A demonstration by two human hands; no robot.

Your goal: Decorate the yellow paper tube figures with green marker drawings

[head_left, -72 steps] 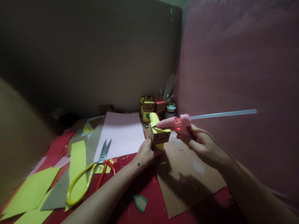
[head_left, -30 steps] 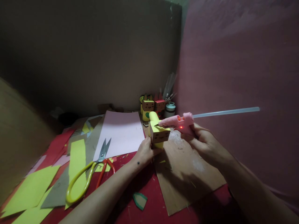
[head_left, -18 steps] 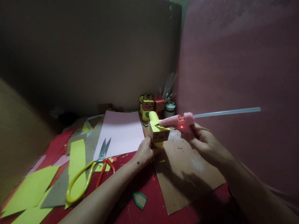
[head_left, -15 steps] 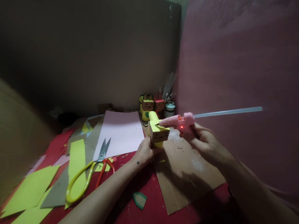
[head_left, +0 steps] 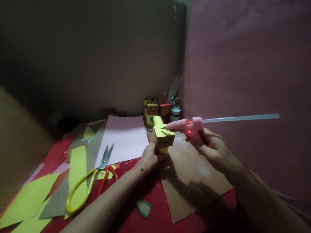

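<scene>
My left hand (head_left: pixel 151 154) is closed around the lower part of a yellow paper figure (head_left: pixel 164 141), which has a box-shaped head and a brown face drawn with dark features. A pink hot glue gun (head_left: pixel 194 127) is gripped in my right hand (head_left: pixel 212 145). Its nozzle points left, at or just over the top of the figure's head; whether it touches, I cannot tell. A red light glows on the gun, and a long clear glue stick (head_left: pixel 243 118) sticks out of its back. Behind the head stands a yellow paper tube (head_left: pixel 158 120).
Scissors (head_left: pixel 104 161) with yellow and red handles lie at left, by a pink sheet (head_left: pixel 123 136) and yellow paper (head_left: pixel 31 197). Cardboard (head_left: pixel 194 181) lies under my hands. A green-edged piece (head_left: pixel 144 208) is in front. Behind stand two finished-looking figures (head_left: pixel 152 111) and a jar (head_left: pixel 175 113).
The view has shifted slightly, moving everything a little to the left. The glue gun's nozzle stays at the top of the figure's head, and both hands keep their hold.
</scene>
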